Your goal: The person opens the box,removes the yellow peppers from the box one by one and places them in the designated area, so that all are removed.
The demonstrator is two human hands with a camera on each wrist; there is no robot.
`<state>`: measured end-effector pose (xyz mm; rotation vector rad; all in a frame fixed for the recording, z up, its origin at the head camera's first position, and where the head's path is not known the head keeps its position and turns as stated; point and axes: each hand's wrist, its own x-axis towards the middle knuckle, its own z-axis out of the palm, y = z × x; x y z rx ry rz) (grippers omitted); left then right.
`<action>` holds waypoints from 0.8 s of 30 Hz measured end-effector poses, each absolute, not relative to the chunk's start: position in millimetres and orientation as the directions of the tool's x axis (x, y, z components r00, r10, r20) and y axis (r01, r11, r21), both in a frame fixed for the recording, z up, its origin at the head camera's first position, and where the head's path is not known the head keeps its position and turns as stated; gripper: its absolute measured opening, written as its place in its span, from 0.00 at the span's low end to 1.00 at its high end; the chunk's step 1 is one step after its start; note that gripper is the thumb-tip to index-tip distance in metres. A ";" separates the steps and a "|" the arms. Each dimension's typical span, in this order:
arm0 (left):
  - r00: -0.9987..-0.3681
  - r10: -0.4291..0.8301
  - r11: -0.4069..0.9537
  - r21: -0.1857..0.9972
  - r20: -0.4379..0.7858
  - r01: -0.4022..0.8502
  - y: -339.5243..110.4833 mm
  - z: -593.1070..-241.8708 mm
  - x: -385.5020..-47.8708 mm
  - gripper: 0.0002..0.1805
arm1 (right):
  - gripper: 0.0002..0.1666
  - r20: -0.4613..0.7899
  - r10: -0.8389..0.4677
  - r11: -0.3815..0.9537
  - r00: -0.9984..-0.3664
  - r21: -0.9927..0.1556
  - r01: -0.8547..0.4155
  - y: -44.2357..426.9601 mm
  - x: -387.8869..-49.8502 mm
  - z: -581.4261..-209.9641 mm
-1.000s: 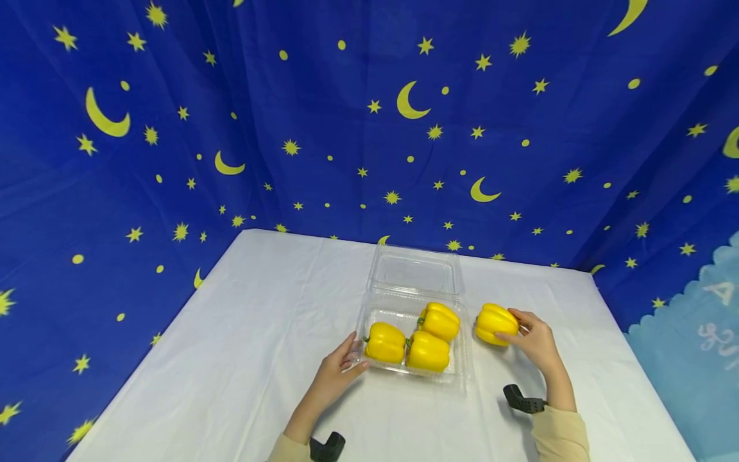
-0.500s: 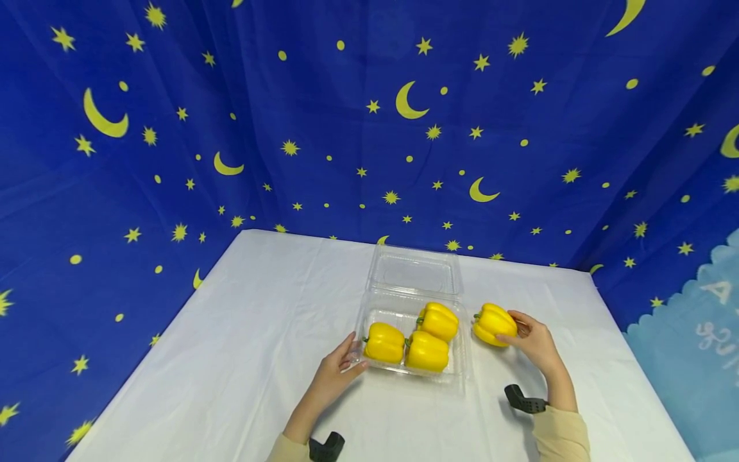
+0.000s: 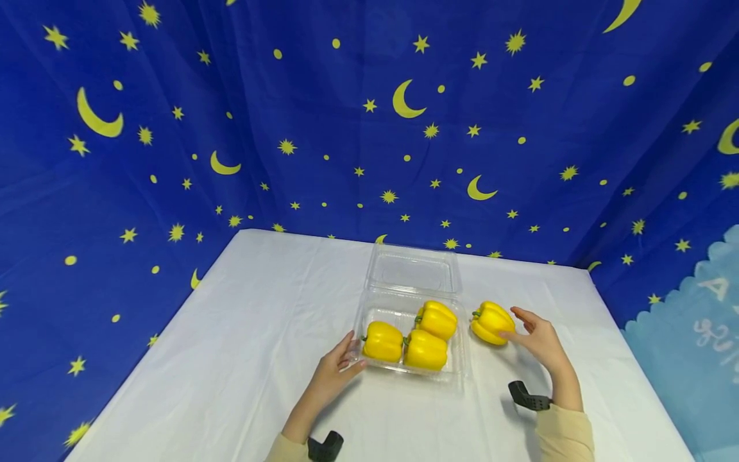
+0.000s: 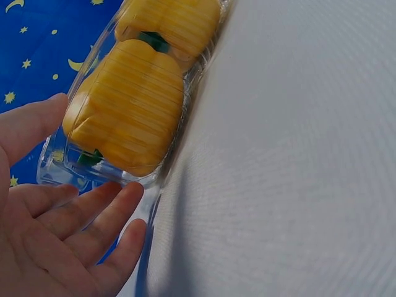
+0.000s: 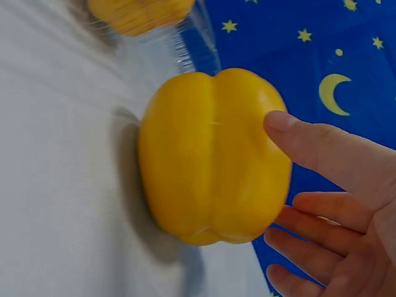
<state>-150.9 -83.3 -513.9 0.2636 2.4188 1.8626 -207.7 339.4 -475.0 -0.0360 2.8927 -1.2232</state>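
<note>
A clear plastic clamshell box lies with its lid folded back on the white table. Inside it sit three yellow bell peppers, at the left, the front right and the back right. My left hand rests at the box's front left corner, thumb and fingers loosely extended against it. Right of the box, apart from it, a fourth yellow bell pepper stands on the table. My right hand has its thumb tip against that pepper, the other fingers relaxed and spread behind it.
The open lid reaches toward the table's back edge. A white cloth covers the table. Blue curtains with stars and moons stand behind and at the sides. A dark device is strapped at each wrist.
The pepper right of the box has turned slightly, its green stem coming into view. My right hand has loosened and drawn back to the right. The left hand has stayed in place.
</note>
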 end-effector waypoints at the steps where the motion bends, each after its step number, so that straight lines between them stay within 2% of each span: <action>1: -0.982 0.182 0.243 0.966 0.042 0.086 -83.3 -513.8 -151.1 0.38 | 0.45 0.023 -0.013 0.699 -1.000 -0.715 -0.026 339.2 -207.1 -472.7; 10: -0.982 0.184 0.236 0.967 0.048 0.091 -83.4 -512.4 -152.2 0.38 | 0.42 0.081 -0.006 0.675 -0.997 -0.735 -0.065 329.3 -205.8 -454.6; 24: -0.981 0.188 0.276 0.956 0.047 0.099 -83.7 -512.9 -150.5 0.38 | 0.39 0.134 -0.068 0.638 -0.989 -0.756 -0.147 294.4 -209.0 -451.9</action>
